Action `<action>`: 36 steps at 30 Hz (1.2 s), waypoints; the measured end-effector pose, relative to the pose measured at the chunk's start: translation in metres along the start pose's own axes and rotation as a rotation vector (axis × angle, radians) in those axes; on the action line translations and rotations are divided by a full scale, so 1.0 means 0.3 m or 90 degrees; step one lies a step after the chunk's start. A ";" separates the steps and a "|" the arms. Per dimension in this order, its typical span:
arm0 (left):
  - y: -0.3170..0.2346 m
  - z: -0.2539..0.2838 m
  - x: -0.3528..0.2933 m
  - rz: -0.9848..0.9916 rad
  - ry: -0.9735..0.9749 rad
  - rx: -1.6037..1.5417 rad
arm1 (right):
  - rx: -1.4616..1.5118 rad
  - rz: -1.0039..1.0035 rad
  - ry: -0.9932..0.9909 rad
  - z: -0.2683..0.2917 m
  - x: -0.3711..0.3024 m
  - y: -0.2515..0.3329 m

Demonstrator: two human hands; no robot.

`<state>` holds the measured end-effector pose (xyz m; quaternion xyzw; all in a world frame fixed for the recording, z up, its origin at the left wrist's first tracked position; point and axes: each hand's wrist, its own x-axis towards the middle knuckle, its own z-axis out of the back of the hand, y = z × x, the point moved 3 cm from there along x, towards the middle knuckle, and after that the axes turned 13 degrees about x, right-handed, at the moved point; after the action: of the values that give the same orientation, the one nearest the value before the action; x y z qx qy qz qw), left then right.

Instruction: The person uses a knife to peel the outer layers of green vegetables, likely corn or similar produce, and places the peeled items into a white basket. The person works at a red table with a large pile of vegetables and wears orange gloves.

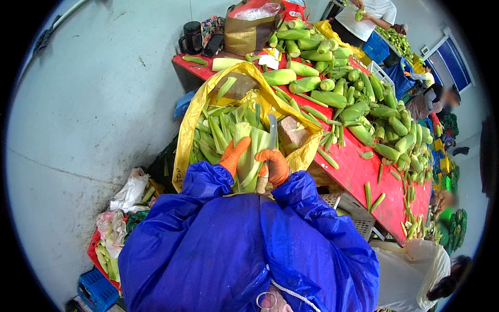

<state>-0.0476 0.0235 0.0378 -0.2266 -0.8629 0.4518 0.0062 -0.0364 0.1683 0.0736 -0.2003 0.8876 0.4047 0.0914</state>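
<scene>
Both my hands wear orange gloves and are over a yellow sack (pixel 188 122) whose mouth lies wide apart, full of loose green corn husks (pixel 215 132). My left hand (pixel 235 156) is closed round the side of an ear of corn (pixel 243 133) with pale green, partly loosened husk leaves. In my right hand (pixel 275 164) is a knife (pixel 272 130), its blade pointing up and away from me, its wooden handle showing below my fingers. The blade is beside the husk leaves; I cannot tell if it touches them. My sleeves hide the lower end of the ear.
A red table (pixel 358 182) bears a large heap of unhusked corn (pixel 358 104). At its far end stand a dark mug (pixel 192 37), a phone (pixel 213 45) and a bag (pixel 253 34). Two stone blocks (pixel 293 132) weigh the sack's rim. A co-worker (pixel 364 18) stands across the table.
</scene>
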 end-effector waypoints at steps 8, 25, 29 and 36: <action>0.048 0.111 0.022 0.056 0.020 -0.121 | 0.117 -0.032 -0.038 0.051 -0.008 0.057; 0.020 0.213 -0.006 -0.052 -0.071 -0.014 | 0.028 0.155 -0.157 0.260 0.059 0.227; -0.030 0.182 -0.023 -0.078 -0.053 -0.014 | -0.669 0.037 -0.235 0.137 0.085 0.239; -0.093 0.083 -0.081 -0.099 -0.031 0.156 | -0.638 -0.012 0.001 -0.200 0.061 0.125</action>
<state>-0.0419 -0.0191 0.0496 -0.1458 -0.8159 0.5574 0.0481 -0.0692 0.1401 0.1324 -0.2279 0.5823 0.7802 -0.0133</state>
